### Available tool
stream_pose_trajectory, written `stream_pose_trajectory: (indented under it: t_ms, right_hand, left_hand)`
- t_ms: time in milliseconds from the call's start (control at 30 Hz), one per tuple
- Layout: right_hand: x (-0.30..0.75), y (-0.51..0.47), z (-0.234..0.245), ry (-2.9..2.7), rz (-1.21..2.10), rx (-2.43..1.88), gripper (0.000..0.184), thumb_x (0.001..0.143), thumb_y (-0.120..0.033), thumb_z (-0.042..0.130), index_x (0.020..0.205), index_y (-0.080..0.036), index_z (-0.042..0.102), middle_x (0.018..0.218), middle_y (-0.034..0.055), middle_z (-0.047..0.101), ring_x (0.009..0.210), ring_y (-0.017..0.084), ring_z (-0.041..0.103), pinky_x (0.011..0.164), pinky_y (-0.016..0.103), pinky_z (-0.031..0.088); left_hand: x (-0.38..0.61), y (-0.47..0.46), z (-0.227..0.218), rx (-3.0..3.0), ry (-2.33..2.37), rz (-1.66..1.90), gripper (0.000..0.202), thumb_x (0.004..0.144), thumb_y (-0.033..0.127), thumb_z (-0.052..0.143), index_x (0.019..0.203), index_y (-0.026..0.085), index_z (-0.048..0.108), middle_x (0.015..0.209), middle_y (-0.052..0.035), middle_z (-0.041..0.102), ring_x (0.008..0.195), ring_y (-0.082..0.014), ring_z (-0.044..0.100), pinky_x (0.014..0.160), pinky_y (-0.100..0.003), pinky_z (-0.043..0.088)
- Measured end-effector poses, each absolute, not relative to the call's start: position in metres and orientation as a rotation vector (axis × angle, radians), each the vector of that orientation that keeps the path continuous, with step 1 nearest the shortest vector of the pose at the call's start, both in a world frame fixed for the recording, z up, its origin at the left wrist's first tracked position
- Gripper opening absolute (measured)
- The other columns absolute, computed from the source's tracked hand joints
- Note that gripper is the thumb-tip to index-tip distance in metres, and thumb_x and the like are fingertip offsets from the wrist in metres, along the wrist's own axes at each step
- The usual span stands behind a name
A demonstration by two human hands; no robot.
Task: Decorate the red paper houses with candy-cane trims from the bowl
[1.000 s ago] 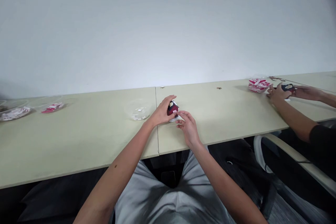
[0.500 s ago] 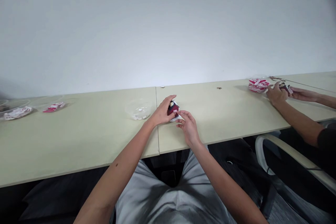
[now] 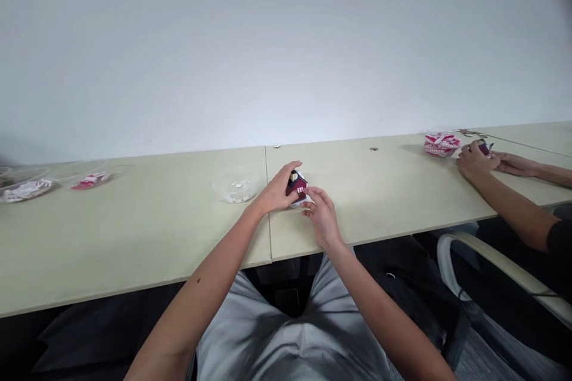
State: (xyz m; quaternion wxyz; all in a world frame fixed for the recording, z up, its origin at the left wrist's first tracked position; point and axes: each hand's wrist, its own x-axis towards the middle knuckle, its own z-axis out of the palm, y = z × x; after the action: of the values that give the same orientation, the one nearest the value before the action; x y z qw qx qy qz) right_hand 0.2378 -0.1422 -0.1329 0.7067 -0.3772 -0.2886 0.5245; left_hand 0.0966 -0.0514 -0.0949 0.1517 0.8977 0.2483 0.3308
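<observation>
A small model house [image 3: 294, 183] with dark red walls and a white-and-dark roof is at the table's near middle. My left hand [image 3: 277, 191] is closed around its left side, thumb in front and fingers behind. On the front wall sits a small pink-and-white striped piece [image 3: 301, 190], shaped like an awning. My right hand [image 3: 323, 214] pinches the right end of that piece between thumb and forefinger, the other fingers loosely curled. Left of the house stands a clear plastic bowl [image 3: 239, 186] with small white pieces in it.
Clear bowls with white pieces [image 3: 29, 190] and pink striped pieces [image 3: 92, 180] stand at far left. A bowl of pink-and-white pieces [image 3: 441, 144] stands at right, beside a co-worker's hands [image 3: 474, 161] holding a similar house. A seam [image 3: 269, 232] divides the table.
My hands stay nearly in place; the striped piece and something dark beneath it now show more clearly on the house front. The co-worker's house has turned in their hands.
</observation>
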Motion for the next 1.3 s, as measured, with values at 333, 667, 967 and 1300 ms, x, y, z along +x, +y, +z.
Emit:
stream_pose_trajectory:
  t_ms: [333, 667, 967, 1300]
  right_hand:
    - [0.2381, -0.1432, -0.134, -0.652, 1.163, -0.832, 0.029, 0.073, -0.043, 0.078, 0.094, -0.025, 0.068, 0.102, -0.0001, 0.071, 0.072, 0.012, 0.063, 0.059, 0.023, 0.046]
    - [0.2376, -0.1425, -0.1337, -0.633, 1.168, -0.824, 0.03, 0.072, -0.042, 0.078, 0.093, -0.025, 0.067, 0.105, -0.0001, 0.071, 0.071, 0.011, 0.062, 0.059, 0.023, 0.046]
    - [0.2379, -0.1431, -0.134, -0.643, 1.162, -0.826, 0.029, 0.073, -0.042, 0.077, 0.094, -0.025, 0.067, 0.101, -0.001, 0.069, 0.071, 0.011, 0.061, 0.059, 0.023, 0.046]
    - [0.238, -0.1419, -0.1353, -0.646, 1.151, -0.829, 0.03, 0.072, -0.043, 0.078, 0.094, -0.026, 0.067, 0.102, -0.0003, 0.071, 0.071, 0.012, 0.063, 0.059, 0.024, 0.046]
  left_hand:
    - [0.0966, -0.0521, -0.094, 2.577, 0.726, 0.943, 0.079, 0.08, 0.015, 0.056, 0.154, 0.017, 0.027, 0.159, -0.0164, 0.036, 0.139, -0.0318, 0.046, 0.118, -0.049, 0.039]
    - [0.0964, -0.0513, -0.0954, 2.589, 0.702, 0.953, 0.08, 0.08, 0.014, 0.057, 0.154, 0.019, 0.028, 0.158, -0.0155, 0.037, 0.139, -0.0316, 0.046, 0.119, -0.049, 0.038]
    - [0.097, -0.0528, -0.0931, 2.6, 0.709, 0.942, 0.079, 0.08, 0.015, 0.056, 0.154, 0.017, 0.028, 0.157, -0.016, 0.037, 0.142, -0.0314, 0.044, 0.12, -0.049, 0.037]
    - [0.0969, -0.0534, -0.0925, 2.609, 0.708, 0.929, 0.078, 0.082, 0.018, 0.059, 0.153, 0.018, 0.027, 0.158, -0.0154, 0.035, 0.143, -0.0306, 0.042, 0.12, -0.047, 0.037]
